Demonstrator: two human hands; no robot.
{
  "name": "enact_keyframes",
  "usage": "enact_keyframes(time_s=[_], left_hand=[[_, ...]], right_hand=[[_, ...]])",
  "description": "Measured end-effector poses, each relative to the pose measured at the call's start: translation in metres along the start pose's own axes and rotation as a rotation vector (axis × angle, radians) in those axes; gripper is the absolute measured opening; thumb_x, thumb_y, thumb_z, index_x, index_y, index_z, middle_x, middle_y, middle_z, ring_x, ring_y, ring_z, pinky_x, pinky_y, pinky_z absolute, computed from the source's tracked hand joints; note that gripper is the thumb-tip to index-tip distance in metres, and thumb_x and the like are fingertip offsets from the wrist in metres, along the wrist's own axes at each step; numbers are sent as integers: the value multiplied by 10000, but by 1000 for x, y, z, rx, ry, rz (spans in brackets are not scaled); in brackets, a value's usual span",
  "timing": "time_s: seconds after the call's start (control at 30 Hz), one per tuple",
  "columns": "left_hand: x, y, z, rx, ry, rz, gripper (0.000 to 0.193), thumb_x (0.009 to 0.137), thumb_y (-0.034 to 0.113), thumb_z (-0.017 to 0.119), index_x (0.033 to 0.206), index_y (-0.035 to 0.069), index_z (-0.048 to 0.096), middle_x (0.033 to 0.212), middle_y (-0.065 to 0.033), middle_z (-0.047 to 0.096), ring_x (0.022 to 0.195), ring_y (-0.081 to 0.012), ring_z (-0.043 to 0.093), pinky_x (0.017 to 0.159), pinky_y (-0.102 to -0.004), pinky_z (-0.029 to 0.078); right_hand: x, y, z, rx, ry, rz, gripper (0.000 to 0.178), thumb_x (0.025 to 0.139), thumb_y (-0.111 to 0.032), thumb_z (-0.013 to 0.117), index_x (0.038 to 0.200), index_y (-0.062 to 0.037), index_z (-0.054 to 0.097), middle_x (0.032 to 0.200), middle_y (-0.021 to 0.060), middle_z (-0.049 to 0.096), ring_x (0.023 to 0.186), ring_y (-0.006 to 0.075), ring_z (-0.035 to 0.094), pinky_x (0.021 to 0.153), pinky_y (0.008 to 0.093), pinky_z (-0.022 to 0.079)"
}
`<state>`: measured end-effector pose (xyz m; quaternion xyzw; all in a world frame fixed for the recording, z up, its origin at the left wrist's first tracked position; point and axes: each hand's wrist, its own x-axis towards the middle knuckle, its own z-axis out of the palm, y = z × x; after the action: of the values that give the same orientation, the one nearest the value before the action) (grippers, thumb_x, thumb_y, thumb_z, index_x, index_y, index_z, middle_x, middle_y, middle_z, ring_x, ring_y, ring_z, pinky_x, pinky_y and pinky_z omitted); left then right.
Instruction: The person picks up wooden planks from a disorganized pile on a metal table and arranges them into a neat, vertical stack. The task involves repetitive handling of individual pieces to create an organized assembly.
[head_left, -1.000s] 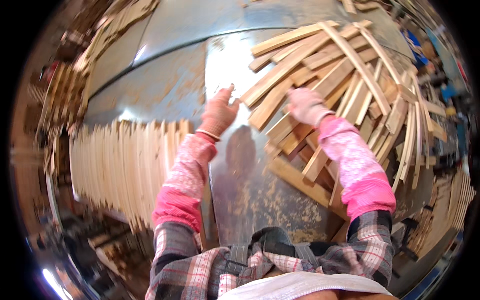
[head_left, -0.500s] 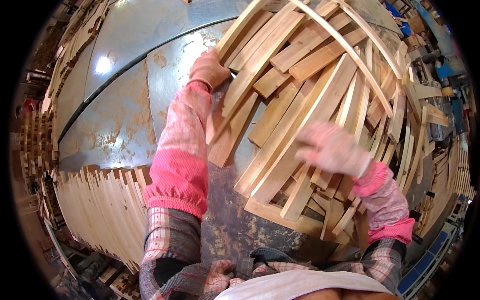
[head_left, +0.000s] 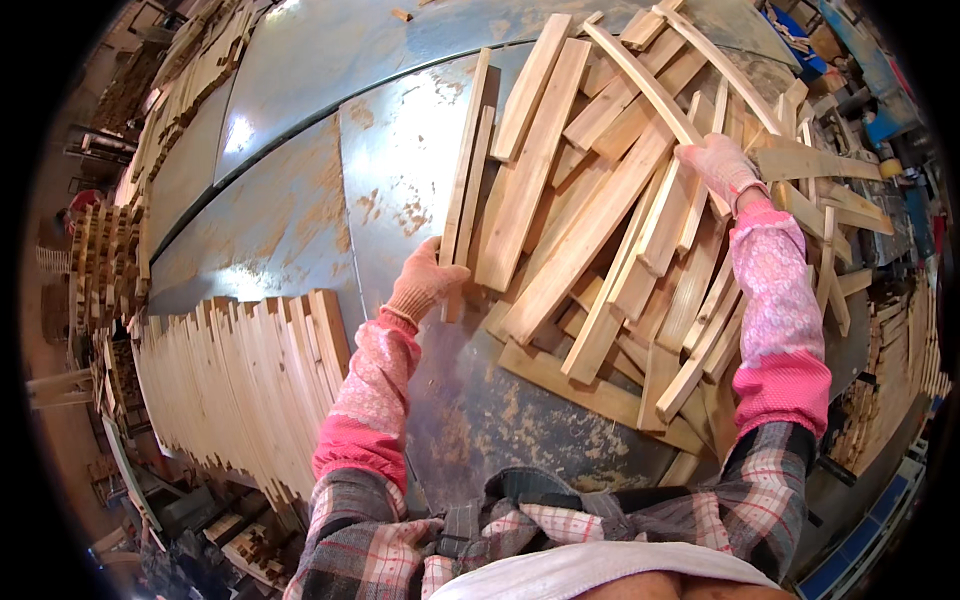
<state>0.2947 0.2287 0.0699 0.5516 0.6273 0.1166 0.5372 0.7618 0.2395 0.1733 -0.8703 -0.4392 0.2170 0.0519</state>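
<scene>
My left hand [head_left: 428,284], in a light work glove, is closed around the near ends of two narrow wooden slats [head_left: 468,165] at the left edge of a loose heap. Its thumb lies on their right side. Farther right, my right hand [head_left: 718,168], gloved too, grips the near end of a curved wooden slat [head_left: 640,75] lying across the top of the heap; its fingertips are partly hidden. Many loose slats [head_left: 600,235] lie criss-crossed between and below the hands, mostly pointing away from me.
On the left, a tight row of upright-edged slats [head_left: 240,390] stands on the metal table [head_left: 290,200], which carries patches of sawdust. Stacked wood [head_left: 105,270] rises beyond the table's left side. Machinery [head_left: 880,110] and a blue-framed rack [head_left: 865,530] are at the right.
My left hand has come nearer, now with slats at the heap's left edge. My right hand has moved away from me to the curved slat. Slats at the left have shifted, and the row looks longer.
</scene>
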Motion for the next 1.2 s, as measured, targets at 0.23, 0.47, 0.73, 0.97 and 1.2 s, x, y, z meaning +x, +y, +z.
enact_keyframes(time_s=[0.23,0.47,0.73,0.97,1.2], left_hand=[[-20,-47,14,-894,-317,-99,333,874,167,673,1153,-4,606,960,-124,701,818,-258,698,815,-415,616],[-24,-52,29,-1089,-84,-72,285,908,211,674,1143,58,625,979,-100,674,827,-222,656,786,-385,599],[-44,-33,29,-960,-193,-24,338,859,77,689,1184,19,614,923,-71,678,775,-175,668,718,-322,583],[-83,-83,32,-1096,-170,8,301,811,30,668,1107,-10,628,874,-63,680,745,-158,647,690,-290,554],[-176,-109,58,-1265,-219,-16,462,770,39,601,1224,-46,610,1048,-107,691,900,-207,691,858,-365,597]], right_hand=[[-100,-94,90,528,-248,-152,576,944,-437,673,1256,43,613,934,144,705,814,246,697,733,390,574],[-126,-193,178,532,-218,-9,734,841,-416,771,1294,118,553,1263,273,660,1212,383,630,1012,441,495],[-154,-233,197,359,-134,174,957,794,-327,829,1477,39,266,1377,265,598,1271,391,612,1069,488,484],[-200,-187,201,707,-403,-112,544,853,-328,757,1282,-6,665,1254,189,695,1133,288,673,961,396,519],[-281,-93,210,1405,-725,75,492,942,-296,675,1309,24,605,1189,159,693,1046,269,690,884,409,592]])
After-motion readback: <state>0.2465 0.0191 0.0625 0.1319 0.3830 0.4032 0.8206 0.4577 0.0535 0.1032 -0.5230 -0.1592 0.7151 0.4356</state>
